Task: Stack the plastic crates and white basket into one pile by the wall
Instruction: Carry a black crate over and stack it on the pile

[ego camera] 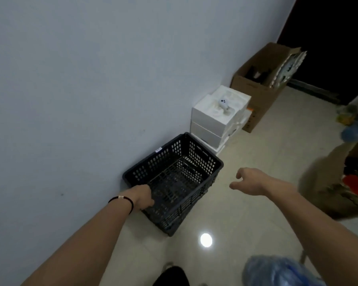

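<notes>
Black crate (174, 182), perforated on its sides and floor, sits on the pale tiled floor (246, 203) with one long side against the grey wall (81, 89). A person's left hand (143, 198) is clamped over the crate's near rim, fingers hooked inside, a dark cord bracelet (123, 200) around that wrist. The right hand (249, 181) hangs in the air just beside the crate's far-from-wall side, touching nothing, fingers loosely curled and apart. A small white label (158, 150) shows on the crate's rim along the wall. Beyond the crate, along the same wall, stands a stack of white boxes (213, 122) with a small white device (223, 103) lying on top, and past that an open cardboard box (260, 87). Well away from the crate on its open side, a blurred brown box (327, 182) holds dark and red items. A blue plastic bag (277, 271) lies nearer the viewer than the crate, and a round light reflection (206, 240) glints on the tiles by the crate's near corner.
</notes>
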